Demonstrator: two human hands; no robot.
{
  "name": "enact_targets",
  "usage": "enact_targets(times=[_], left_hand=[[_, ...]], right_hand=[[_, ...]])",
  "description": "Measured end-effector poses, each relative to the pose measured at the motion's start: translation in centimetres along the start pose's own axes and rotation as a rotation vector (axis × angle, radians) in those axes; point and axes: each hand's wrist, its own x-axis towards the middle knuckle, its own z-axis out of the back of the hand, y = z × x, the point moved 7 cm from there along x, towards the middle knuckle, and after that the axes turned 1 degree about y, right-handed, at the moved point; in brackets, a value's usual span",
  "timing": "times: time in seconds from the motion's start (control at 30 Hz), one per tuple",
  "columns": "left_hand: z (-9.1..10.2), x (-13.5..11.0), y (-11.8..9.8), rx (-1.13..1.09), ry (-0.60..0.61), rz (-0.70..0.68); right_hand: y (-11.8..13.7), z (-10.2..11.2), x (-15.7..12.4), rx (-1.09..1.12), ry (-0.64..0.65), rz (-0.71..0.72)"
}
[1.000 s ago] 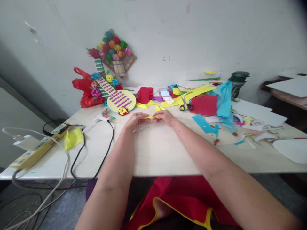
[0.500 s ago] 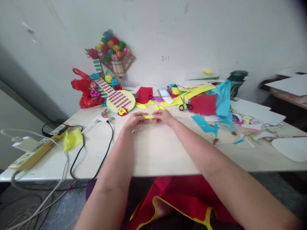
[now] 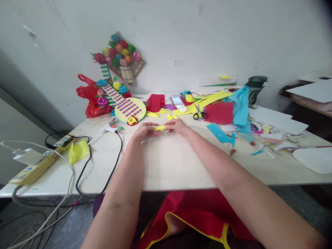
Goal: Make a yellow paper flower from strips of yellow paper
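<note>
**Left hand (image 3: 144, 132) and right hand (image 3: 178, 126) pinch a yellow paper strip (image 3: 160, 128) between them**

The strip spans the gap between the hands, over the far half of the white table (image 3: 166, 166); whether it touches the surface I cannot tell. The left hand grips one end between thumb and curled fingers; the right hand pinches the other end with its fingertips.

Just beyond the right hand lie small yellow paper pieces (image 3: 171, 117). Farther right, black-handled scissors (image 3: 200, 113) lie open beside a red paper sheet (image 3: 220, 113), with light-blue crepe paper (image 3: 241, 107) next to it. Nearer the arm is a cut blue paper strip (image 3: 218, 132).

Left of the hands sit a white glue gun (image 3: 109, 128) and a small green leaf shape (image 3: 121, 128). Behind these leans a guitar-shaped decoration (image 3: 130, 108), its yellow round body striped purple. Toward the table's left edge, a yellow paper square (image 3: 78, 151) rests near a yellow power strip (image 3: 38, 167). A paper-flower arrangement (image 3: 123, 52) is on the wall (image 3: 220, 41).
</note>
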Motion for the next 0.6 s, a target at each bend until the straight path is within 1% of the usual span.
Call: enact_targets(times=[0.07,0.17,0.3,0.33,0.4,0.47,0.5,0.6], left_hand=[[0.6,-0.1,0.0,-0.006,-0.019,0.000],[1.5,0.1,-0.2,0.060,-0.072,-0.032],[2.3,0.0,-1.3,0.196,-0.247,-0.119],[2.2,0.0,-1.6,0.258,-0.288,-0.131],[1.2,-0.1,-2.4,0.459,-0.321,-0.198],[-0.3,-0.1,-2.8,0.655,-0.289,-0.231],[-0.9,0.0,-2.8,0.711,-0.277,-0.238],[-2.2,0.1,-2.3,0.734,-0.183,-0.189]], right_hand=[[0.0,0.0,0.0,0.010,0.004,-0.012],[0.0,0.0,0.0,0.021,0.027,-0.030],[-0.2,-0.2,0.1,0.003,0.055,-0.031],[-0.3,-0.2,0.2,-0.004,0.064,-0.023],[-0.5,-0.5,0.3,-0.020,0.086,-0.004],[-0.6,-0.8,0.3,-0.033,0.110,0.016],[-0.7,-0.9,0.3,-0.037,0.119,0.024],[-0.5,-1.3,0.0,-0.039,0.149,0.039]])
